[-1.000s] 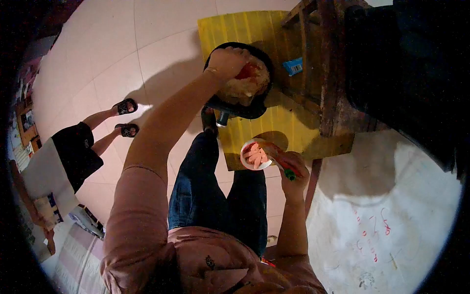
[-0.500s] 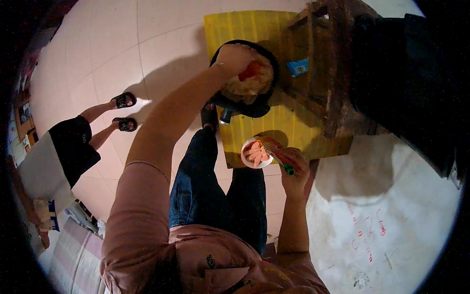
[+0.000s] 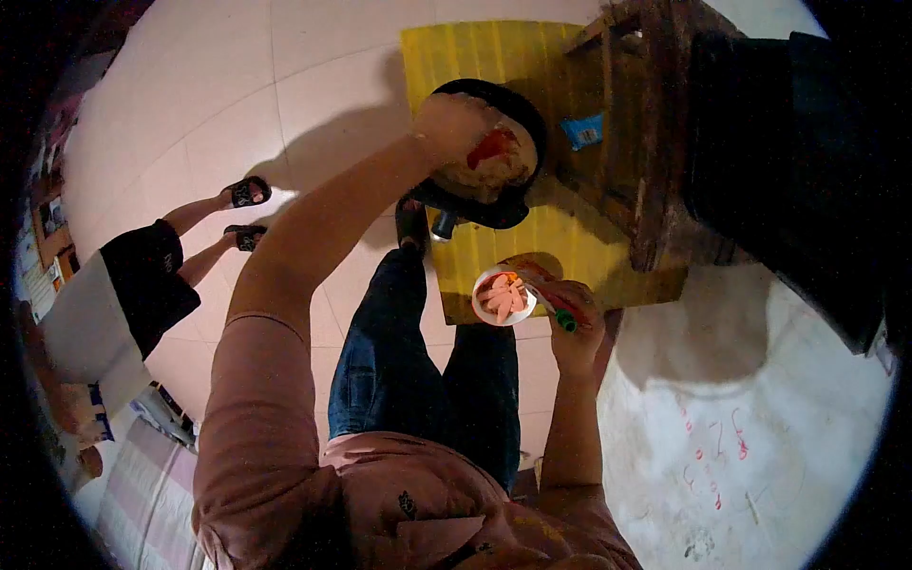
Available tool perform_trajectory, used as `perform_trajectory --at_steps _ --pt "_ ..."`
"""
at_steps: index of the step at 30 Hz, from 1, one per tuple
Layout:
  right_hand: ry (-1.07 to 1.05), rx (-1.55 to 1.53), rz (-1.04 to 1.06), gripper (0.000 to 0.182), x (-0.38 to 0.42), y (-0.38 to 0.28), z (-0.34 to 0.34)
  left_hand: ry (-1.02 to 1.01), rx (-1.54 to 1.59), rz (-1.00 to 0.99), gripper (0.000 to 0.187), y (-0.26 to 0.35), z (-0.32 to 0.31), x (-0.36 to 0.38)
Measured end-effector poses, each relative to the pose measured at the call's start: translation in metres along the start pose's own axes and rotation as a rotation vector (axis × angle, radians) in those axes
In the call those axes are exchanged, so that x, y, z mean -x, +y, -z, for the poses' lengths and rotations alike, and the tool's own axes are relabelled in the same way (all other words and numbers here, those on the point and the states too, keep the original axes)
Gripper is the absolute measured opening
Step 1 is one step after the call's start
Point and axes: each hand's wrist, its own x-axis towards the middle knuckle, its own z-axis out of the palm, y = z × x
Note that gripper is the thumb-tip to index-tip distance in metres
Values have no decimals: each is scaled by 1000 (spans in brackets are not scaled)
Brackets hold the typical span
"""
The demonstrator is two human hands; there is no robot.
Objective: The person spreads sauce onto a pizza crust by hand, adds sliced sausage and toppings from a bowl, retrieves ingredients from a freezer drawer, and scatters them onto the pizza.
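Observation:
Near the top of the yellow table sits a black pan [image 3: 528,211] holding a pale, lumpy food [image 3: 475,180] with a red sauce patch [image 3: 494,148]. My left hand [image 3: 458,125] is over the food at the pan's left side; its fingers are blurred and partly hidden. Lower on the table, a white bowl [image 3: 521,314] holds pink slices [image 3: 503,296]. My right hand [image 3: 579,323] is closed around a reddish sauce pouch with a green cap [image 3: 566,321], just right of the bowl.
The yellow table [image 3: 570,233] bears a blue packet [image 3: 582,131] beside a wooden frame [image 3: 655,142]. A large black object [image 3: 779,161] is at the right. Another person's legs [image 3: 204,214] and black sandals [image 3: 251,192] are at the left.
My left hand has shifted slightly left over the pan, and more of the red patch's right side shows. My right hand keeps hold of the pouch. The whole view has shifted slightly.

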Motion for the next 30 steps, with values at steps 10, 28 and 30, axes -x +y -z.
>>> perform_trajectory --at_steps 10,28,30 --pt "-21 22 -116 25 -5 5 -2 -39 167 203 18 -3 -12 -10" --pt "-438 616 -159 34 -59 -26 -46 -215 1880 371 30 116 -57 140" --pt "-496 820 -156 37 -66 -24 -55 -208 2010 432 30 118 -59 139"
